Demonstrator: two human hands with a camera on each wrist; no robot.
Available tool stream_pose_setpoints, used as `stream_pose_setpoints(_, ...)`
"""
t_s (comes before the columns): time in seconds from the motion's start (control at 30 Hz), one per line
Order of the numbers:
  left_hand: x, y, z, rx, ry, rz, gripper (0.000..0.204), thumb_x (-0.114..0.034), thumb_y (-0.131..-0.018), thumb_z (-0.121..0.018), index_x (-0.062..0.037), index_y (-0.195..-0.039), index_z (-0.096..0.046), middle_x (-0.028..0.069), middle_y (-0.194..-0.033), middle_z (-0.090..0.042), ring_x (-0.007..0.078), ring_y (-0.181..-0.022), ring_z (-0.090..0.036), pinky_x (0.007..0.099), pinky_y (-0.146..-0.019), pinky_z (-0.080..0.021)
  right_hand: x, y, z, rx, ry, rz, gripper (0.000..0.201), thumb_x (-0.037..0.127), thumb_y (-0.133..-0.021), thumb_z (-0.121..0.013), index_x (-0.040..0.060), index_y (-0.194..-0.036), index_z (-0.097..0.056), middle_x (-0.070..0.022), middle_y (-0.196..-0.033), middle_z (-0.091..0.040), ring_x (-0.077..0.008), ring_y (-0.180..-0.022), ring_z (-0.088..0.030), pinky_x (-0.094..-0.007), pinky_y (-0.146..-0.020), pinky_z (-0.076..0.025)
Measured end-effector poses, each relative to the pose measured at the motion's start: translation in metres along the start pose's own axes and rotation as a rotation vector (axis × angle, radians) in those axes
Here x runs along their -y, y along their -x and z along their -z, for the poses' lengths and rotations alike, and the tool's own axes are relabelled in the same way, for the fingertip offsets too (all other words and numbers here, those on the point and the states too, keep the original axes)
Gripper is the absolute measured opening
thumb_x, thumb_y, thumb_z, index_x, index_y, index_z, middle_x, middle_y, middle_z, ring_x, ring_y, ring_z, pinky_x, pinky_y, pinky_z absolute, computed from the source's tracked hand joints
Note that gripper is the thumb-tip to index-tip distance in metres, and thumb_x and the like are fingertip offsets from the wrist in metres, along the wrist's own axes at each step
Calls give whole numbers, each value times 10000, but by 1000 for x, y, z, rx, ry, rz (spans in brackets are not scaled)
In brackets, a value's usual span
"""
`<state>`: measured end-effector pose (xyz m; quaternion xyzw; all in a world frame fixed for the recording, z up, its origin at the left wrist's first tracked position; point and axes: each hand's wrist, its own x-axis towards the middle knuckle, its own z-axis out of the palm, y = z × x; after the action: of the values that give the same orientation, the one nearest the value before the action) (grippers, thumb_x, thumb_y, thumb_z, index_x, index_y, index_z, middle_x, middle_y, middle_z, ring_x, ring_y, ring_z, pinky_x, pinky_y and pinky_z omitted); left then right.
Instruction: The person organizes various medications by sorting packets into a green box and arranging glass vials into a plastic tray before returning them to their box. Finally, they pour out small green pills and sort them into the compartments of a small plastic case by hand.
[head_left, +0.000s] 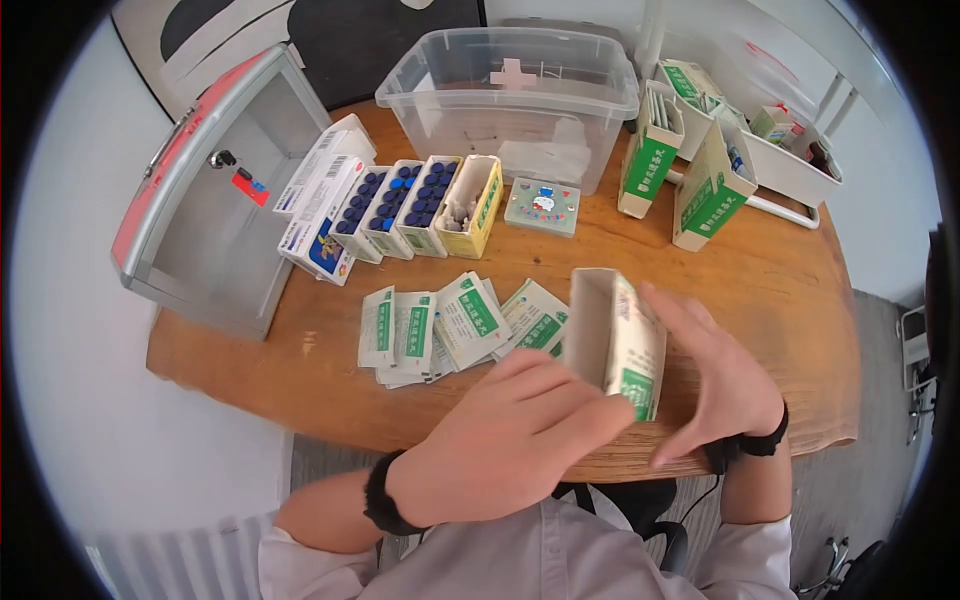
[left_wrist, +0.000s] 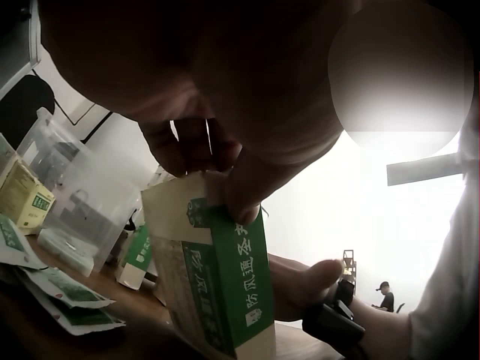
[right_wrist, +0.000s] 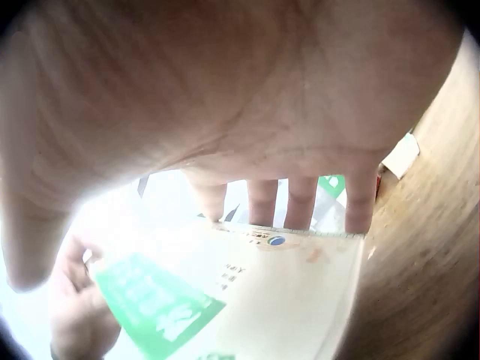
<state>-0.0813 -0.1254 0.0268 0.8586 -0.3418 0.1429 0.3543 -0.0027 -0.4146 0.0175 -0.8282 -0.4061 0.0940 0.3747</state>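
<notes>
A green-and-white medicine box (head_left: 637, 345) is held tilted over the front of the table, its open end showing a bare inside in the head view. My left hand (head_left: 505, 440) pinches it at one end, the thumb (left_wrist: 244, 187) on the green panel and the fingers behind. My right hand (head_left: 728, 375) is at the box's right side with its thumb spread away. In the right wrist view its straight fingers (right_wrist: 300, 202) reach to the box's edge. Just left of the box lie several green-and-white sachets (head_left: 470, 320), spread in an overlapping pile.
Two upright green boxes (head_left: 712, 190) stand at the right by a white rack (head_left: 790, 170). A clear plastic bin (head_left: 430, 110) stands at the back. Boxes of dark-capped vials (head_left: 430, 200) line up beside a glass-fronted case (head_left: 215, 190). A small tin (head_left: 543, 207) lies nearby.
</notes>
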Motion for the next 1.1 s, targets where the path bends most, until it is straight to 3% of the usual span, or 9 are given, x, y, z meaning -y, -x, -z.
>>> stream_pose_setpoints(0.1, 2, -17, 0, 37, 80, -120, 317, -56, -853, -894, -93, -1142, -770, 50, -1032, -772, 273, -926, -715, 419, -860, -527, -11, -4, -14, -141, -121, -97, 1357, 315, -600, -1055, 38, -1731, -358, -227, -1584, -547, -393, -1472, -531, -478, -1240, -426)
stream_pose_setpoints(0.2, 14, -24, 14, 32, 183, 46, 327, -102, -850, -898, -66, -1148, -772, 83, -1095, -768, 318, -1049, -710, 444, -933, -535, -21, -2, -4, -135, -187, -80, 1275, 199, -624, -977, 35, -1728, -362, -213, -1611, -534, -376, -1501, -510, -451, -1271, -397)
stream_pose_setpoints(0.3, 54, -18, 19, -135, -358, 231, 355, -162, -866, -893, -49, -1179, -770, 118, -1172, -755, 367, -1242, -661, 480, -1060, -499, -39, 3, -2, -79, -301, 24, 1227, 122, -623, -915, 33, -1722, -376, -204, -1646, -516, -360, -1533, -492, -421, -1299, -356)
stream_pose_setpoints(0.4, 68, -1, 1, 38, -606, 277, 355, -197, -873, -893, -44, -1168, -767, 137, -1195, -742, 368, -1300, -615, 488, -1136, -437, -37, 2, 1, 28, -389, 35, 1219, 65, -602, -873, 19, -1718, -387, -186, -1687, -495, -339, -1562, -473, -410, -1316, -322)
stream_pose_setpoints(0.5, 69, 3, -4, 44, -499, 263, 352, -196, -851, -911, -39, -1130, -764, 122, -1181, -742, 360, -1266, -606, 498, -1128, -412, -28, 4, -7, 49, -831, -197, 1187, 39, -590, -839, 1, -1702, -425, -180, -1685, -510, -325, -1574, -463, -416, -1331, -291)
stream_pose_setpoints(0.67, 37, 2, 42, -129, 56, 379, 214, -43, -856, -858, -52, -1028, -731, 111, -1011, -791, 336, -995, -699, 436, -897, -546, -57, 1, -4, 162, -842, -29, 1171, 111, -561, -885, -42, -1656, -498, -211, -1699, -512, -334, -1574, -455, -425, -1333, -277)
stream_pose_setpoints(0.8, 21, 15, 49, -361, 606, 52, 271, 123, -831, -701, -101, -976, -755, 72, -1040, -834, 276, -881, -728, 389, -772, -571, -58, -1, -6, 266, -960, -2, 1179, 208, -580, -922, -48, -1652, -503, -253, -1708, -490, -349, -1566, -464, -439, -1327, -280)
stream_pose_setpoints(0.87, 15, 9, 52, -130, 426, -75, 206, 10, -823, -875, -112, -929, -748, 116, -1043, -827, 285, -978, -749, 346, -832, -572, -60, -3, -4, 294, -924, 31, 1160, 209, -559, -924, -46, -1625, -545, -253, -1699, -501, -362, -1560, -471, -456, -1327, -278)
stream_pose_setpoints(1.1, -6, -12, 0, -116, -10, -55, 399, 107, -715, -723, -111, -1033, -829, 13, -1122, -829, 244, -1016, -721, 378, -821, -526, -59, 0, -9, 294, -822, 48, 1171, 200, -507, -932, -19, -1604, -586, -256, -1685, -518, -375, -1561, -479, -462, -1322, -290)
